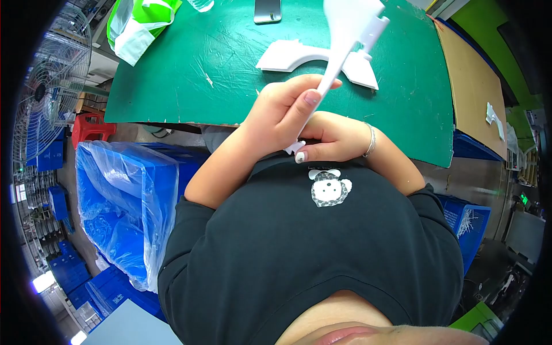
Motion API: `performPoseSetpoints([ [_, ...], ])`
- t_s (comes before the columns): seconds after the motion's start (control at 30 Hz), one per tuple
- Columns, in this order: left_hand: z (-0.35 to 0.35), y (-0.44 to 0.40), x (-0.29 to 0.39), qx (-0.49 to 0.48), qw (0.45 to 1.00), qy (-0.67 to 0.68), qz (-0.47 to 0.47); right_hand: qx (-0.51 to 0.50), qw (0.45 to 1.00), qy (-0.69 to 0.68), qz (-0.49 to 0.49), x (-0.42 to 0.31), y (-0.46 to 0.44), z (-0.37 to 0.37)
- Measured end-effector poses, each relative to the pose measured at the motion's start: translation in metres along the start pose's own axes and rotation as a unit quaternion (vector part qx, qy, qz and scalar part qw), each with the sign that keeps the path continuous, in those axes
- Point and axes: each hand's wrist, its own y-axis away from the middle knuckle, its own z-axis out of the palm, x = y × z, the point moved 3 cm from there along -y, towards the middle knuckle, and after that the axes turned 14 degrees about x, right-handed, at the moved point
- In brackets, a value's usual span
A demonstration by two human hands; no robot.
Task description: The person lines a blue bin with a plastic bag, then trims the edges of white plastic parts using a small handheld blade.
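Observation:
A long white plastic part [343, 43] rises at a slant from my body over the table, its wide end at the top. My left hand [287, 112] is wrapped round its narrow middle. Lower down, my right hand [330, 138] has its thumb and fingers closed on the small lower end, close to my shirt. Behind the held part, a curved white plastic piece [287, 56] lies on the green table [172, 86]. The held part hides some of that piece's middle.
A dark phone [268, 11] and a green-and-white bag [141, 26] lie on the table's far side. Cardboard [474, 86] borders the right edge. A blue bin lined with clear plastic [123, 201] stands at left, near a red stool [92, 129]. Another blue crate [474, 230] is at right.

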Motion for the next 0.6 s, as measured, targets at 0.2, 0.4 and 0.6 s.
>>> performPoseSetpoints([
  [0.2,0.001,-0.003,0.003,-0.058,0.998,0.009,-0.008,-0.073,0.955,-0.225,0.180,0.003,0.009,0.007],
  [0.4,-0.029,-0.003,-0.021,0.203,0.967,0.098,-0.122,0.153,0.981,-0.059,0.106,0.006,0.003,-0.027],
  [0.6,-0.119,0.003,-0.108,0.454,0.842,0.213,-0.199,0.408,0.804,0.432,0.036,0.029,0.011,-0.099],
])
